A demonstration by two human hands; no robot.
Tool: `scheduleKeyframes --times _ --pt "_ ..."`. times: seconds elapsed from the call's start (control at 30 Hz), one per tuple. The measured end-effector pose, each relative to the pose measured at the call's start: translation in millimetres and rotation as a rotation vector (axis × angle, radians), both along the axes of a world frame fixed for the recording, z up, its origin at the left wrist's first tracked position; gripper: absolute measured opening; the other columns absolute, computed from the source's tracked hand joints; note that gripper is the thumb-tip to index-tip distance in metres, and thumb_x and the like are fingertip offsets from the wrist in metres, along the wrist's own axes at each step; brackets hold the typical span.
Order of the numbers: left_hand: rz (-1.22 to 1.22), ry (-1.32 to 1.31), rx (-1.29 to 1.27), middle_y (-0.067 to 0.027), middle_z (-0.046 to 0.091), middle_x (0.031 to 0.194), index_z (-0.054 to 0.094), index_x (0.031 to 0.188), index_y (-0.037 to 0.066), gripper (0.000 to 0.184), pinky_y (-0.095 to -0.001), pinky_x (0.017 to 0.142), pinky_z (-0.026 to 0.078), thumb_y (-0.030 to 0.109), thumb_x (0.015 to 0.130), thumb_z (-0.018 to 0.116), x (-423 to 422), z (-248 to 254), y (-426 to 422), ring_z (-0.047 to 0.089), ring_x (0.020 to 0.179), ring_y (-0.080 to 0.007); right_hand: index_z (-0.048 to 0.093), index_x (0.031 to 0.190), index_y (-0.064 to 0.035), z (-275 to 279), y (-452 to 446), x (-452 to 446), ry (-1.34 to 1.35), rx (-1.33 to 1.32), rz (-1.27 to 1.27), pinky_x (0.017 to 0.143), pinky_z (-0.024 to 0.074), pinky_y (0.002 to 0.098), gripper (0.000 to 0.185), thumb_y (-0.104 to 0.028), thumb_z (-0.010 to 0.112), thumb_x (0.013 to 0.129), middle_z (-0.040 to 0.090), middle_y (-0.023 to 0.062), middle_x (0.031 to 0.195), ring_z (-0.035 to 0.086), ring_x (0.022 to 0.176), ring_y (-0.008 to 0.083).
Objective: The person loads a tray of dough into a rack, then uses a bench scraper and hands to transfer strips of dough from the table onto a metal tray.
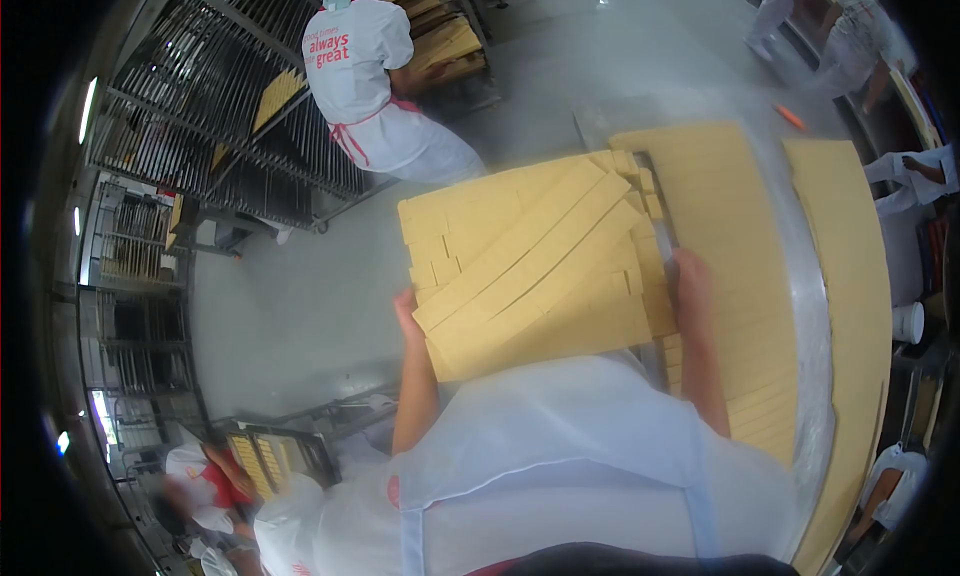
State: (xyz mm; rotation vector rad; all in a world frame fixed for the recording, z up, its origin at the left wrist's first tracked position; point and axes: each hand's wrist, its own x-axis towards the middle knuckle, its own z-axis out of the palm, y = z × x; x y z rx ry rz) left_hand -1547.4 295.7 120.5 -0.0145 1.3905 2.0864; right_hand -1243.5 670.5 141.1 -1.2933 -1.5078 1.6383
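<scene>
Left hand (408,321) and right hand (692,288) grip opposite sides of the stacked yellow sheets (540,266), fingers partly hidden, between apron (560,416) and floor view, near counter (812,346). Step, judged: supporting the load; next move needs level, two-sided support.

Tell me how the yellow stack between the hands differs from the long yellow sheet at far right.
The stack sits between the left hand and right hand; the sheet lies apart from both. The stack shows overlapping pieces at differing angles; the sheet looks like one piece. The stack looks shorter than the sheet. Both are yellow.
</scene>
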Motion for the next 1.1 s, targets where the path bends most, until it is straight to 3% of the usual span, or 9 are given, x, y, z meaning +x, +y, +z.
scheduleKeyframes --times 0.07,0.4,0.6,1.1 --pt "-0.012 -0.016 0.058 -0.0178 0.065 0.134 0.057 0.139 0.002 0.069 -0.0458 0.098 0.054 0.055 0.097 0.041 -2.4 -9.3 -5.5 0.064 0.118 -0.0333 0.048 0.070 -0.0100 10.8 -4.1 -8.4 0.065 0.020 -0.039 0.056 0.0261 0.0289 0.034 -0.024 0.060 0.098 0.038 -0.0085 0.069 0.033 0.065 0.0047" --pt "0.032 0.016 -0.042 -0.0172 0.064 0.135 0.056 0.140 0.003 0.069 -0.0447 0.097 0.054 0.054 0.097 0.043 12.0 14.0 -3.1 0.064 0.119 -0.0330 0.049 0.072 -0.0078 16.0 -7.8 -19.2 0.082 0.017 -0.029 0.058 0.0300 0.0293 0.033 -0.024 0.059 0.099 0.041 -0.0072 0.069 0.035 0.066 0.0062" --pt "0.015 -0.046 0.067 -0.0174 0.064 0.136 0.056 0.140 0.002 0.069 -0.0447 0.098 0.054 0.054 0.097 0.044 9.3 2.8 -11.8 0.064 0.120 -0.0328 0.050 0.072 -0.0076 22.3 -10.0 -21.8 0.094 0.008 -0.002 0.058 0.0311 0.0290 0.033 -0.024 0.059 0.099 0.043 -0.0069 0.069 0.036 0.066 0.0058" --pt "0.027 -0.042 0.035 -0.0184 0.061 0.140 0.052 0.144 0.002 0.071 -0.0451 0.099 0.053 0.054 0.096 0.045 10.6 17.0 -4.1 0.062 0.123 -0.0335 0.060 0.076 -0.0046 30.7 -15.4 -26.3 0.069 -0.005 -0.022 0.061 0.0362 0.0275 0.030 -0.024 0.059 0.098 0.051 -0.0053 0.072 0.043 0.070 0.0063"
